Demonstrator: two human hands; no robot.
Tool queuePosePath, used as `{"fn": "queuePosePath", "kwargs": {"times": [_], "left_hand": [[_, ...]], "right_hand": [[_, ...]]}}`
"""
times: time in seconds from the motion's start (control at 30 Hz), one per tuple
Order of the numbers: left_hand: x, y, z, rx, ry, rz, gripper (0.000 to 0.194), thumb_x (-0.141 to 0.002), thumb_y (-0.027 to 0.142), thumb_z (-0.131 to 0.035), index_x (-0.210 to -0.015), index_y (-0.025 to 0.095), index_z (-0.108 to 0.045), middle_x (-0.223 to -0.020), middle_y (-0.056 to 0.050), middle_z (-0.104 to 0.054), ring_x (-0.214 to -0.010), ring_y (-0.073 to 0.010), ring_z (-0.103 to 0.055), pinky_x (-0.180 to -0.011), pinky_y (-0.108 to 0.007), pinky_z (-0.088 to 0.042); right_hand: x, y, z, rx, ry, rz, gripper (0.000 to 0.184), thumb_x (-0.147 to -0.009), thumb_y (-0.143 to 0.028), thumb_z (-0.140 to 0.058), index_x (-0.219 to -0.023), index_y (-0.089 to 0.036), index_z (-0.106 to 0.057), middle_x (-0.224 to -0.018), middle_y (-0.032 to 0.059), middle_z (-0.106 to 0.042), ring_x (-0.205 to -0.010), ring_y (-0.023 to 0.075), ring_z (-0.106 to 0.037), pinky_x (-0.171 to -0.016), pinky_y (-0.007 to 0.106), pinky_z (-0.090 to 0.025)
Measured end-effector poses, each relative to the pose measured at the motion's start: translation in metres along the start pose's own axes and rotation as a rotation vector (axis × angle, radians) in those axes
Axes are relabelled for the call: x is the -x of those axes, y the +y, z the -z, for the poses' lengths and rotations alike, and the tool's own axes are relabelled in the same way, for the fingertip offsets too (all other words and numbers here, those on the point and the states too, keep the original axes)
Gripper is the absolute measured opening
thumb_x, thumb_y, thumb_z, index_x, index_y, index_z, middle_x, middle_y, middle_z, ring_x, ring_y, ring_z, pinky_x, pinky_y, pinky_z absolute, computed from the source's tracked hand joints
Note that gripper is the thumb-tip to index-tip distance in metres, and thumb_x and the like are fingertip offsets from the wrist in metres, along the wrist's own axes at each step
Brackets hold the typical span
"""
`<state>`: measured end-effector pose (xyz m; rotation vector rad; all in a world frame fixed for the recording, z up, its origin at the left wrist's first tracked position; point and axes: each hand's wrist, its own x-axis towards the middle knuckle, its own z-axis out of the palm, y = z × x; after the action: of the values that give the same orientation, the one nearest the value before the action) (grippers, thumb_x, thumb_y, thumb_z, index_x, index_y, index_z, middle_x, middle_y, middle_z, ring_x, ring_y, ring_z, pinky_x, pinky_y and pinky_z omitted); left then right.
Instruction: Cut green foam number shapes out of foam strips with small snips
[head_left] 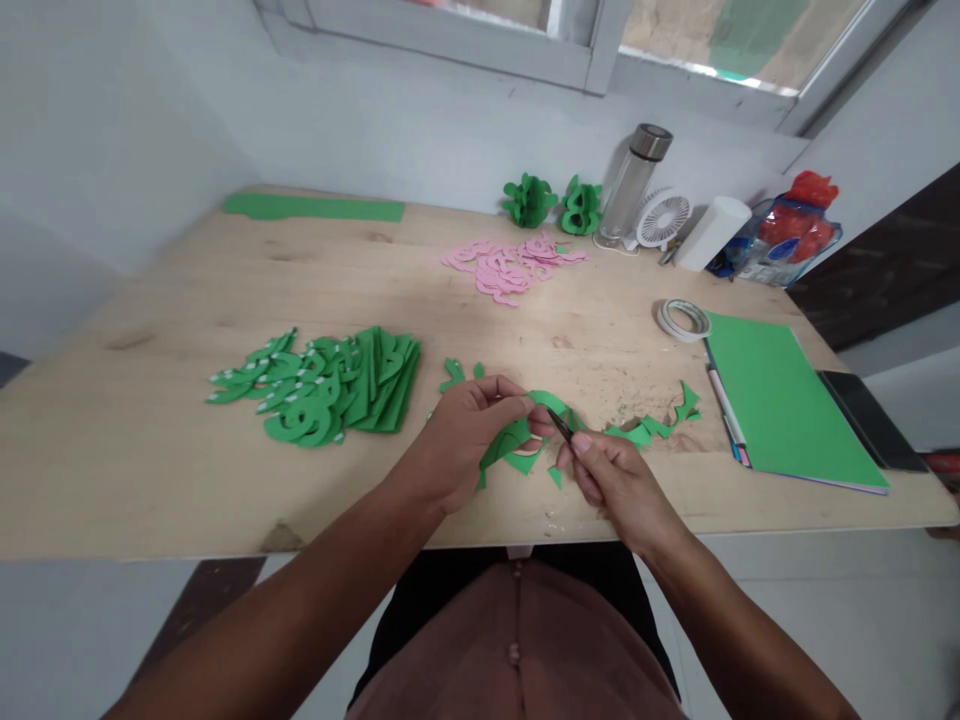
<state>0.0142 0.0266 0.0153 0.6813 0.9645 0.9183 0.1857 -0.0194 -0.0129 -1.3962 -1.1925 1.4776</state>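
Note:
My left hand (480, 425) is closed on a piece of green craft foam or paper (510, 440), pinched between thumb and fingers. Wrapped around the handles of small dark scissors (559, 424), my right hand (611, 478) is closed too. The blades point up and left and meet the green piece at my left fingertips. Green offcuts (649, 428) lie to the right of my hands, and more scraps sit beneath them. Left of my hands is a heap of green cut-outs (322, 385), some with small white squares on them, beside a stack of green rectangles.
Pink cut-outs (506, 268) lie farther back, below two green folded shapes (529, 200). A bottle (634, 185), a small fan (664, 218) and a white roll (712, 232) stand by the wall. Tape (684, 320), green sheets (787, 400) and a dark phone-like slab (874, 420) are at right.

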Motion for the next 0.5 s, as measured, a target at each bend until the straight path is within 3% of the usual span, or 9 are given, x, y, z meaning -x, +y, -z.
{"fn": "queuePosePath", "kwargs": {"times": [0.5], "left_hand": [[-0.0036,0.0002,0.0028,-0.033,-0.054,-0.010,0.016,-0.069,0.022,-0.077,-0.062,0.019,-0.063,-0.064,-0.004,-0.073,-0.062,-0.0164,-0.069,-0.060,-0.026,-0.054]], "right_hand": [[0.0023,0.0026,0.0011,0.021,-0.013,0.015,0.055,-0.081,-0.072,-0.058,-0.070,-0.018,-0.064,-0.044,-0.0092,-0.029,-0.042,0.0087,-0.020,-0.042,0.025,-0.015]]}}
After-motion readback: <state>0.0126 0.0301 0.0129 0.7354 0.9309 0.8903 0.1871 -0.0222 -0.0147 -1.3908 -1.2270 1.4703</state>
